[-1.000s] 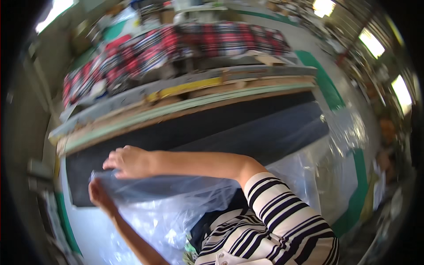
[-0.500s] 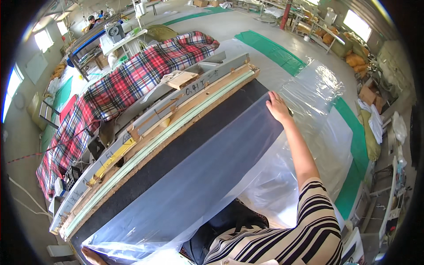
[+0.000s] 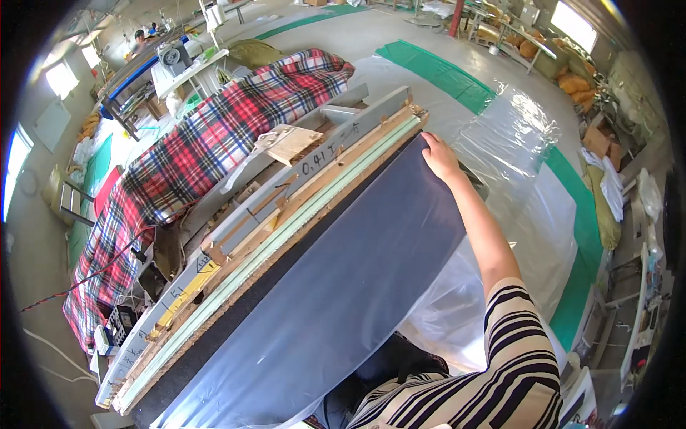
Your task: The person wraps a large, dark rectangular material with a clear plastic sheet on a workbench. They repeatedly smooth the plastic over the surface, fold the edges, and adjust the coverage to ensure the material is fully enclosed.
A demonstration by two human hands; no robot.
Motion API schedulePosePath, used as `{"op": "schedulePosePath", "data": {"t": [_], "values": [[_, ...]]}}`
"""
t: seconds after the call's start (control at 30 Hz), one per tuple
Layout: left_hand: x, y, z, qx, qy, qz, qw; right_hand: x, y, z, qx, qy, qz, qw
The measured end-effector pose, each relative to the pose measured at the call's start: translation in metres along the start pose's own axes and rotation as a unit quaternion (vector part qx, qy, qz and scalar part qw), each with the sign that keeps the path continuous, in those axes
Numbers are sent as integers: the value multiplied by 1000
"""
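A clear plastic sheet (image 3: 336, 314) is being spread over a dark panel (image 3: 236, 322) across the lower centre of the frame. Its far corner is being pressed by the right hand (image 3: 439, 159), upper right of centre, fingers together. A plaid cloth (image 3: 207, 150) is being seen draped at upper left.

Single view only: head-worn fisheye camera looked steeply down from above person's shoulders. Faced forward across long dark fabric-covered board under clear plastic sheet (image 3: 343, 286), running near left to far right. Striped sleeve (image 3: 500, 357) sat close at lower edge; right hand (image 3: 439, 157) reached far. Red plaid cloth (image 3: 207, 143) lay left, green floor strip (image 3: 572, 214) right. Edges bent toward dark round rim.
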State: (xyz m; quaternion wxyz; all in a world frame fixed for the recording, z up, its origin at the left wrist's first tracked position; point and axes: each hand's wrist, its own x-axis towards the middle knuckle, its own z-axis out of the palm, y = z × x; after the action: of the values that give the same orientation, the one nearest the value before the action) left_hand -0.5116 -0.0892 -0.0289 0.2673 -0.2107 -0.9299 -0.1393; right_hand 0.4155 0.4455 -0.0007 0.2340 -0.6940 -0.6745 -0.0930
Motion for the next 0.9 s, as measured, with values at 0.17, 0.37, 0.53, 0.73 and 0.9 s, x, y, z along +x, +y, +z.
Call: {"op": "schedulePosePath", "data": {"t": [0.17,0.37,0.53,0.73,0.9], "values": [[14,-35,16,-42,6,20,999,17,-7,-6,28,-88,103,990],[13,10,89,-395,-155,-192,885,-13,43,-46,-137,-126,-57,981],[26,-41,32,-165,-85,41,982,-115,-195,-157,458,-447,-29,768],[22,8,-17,-123,-58,-58,989,-353,-315,-92,321,-525,-314,723],[17,28,-16,-80,8,-89,993,-410,-364,3,346,-289,-365,815]]}}
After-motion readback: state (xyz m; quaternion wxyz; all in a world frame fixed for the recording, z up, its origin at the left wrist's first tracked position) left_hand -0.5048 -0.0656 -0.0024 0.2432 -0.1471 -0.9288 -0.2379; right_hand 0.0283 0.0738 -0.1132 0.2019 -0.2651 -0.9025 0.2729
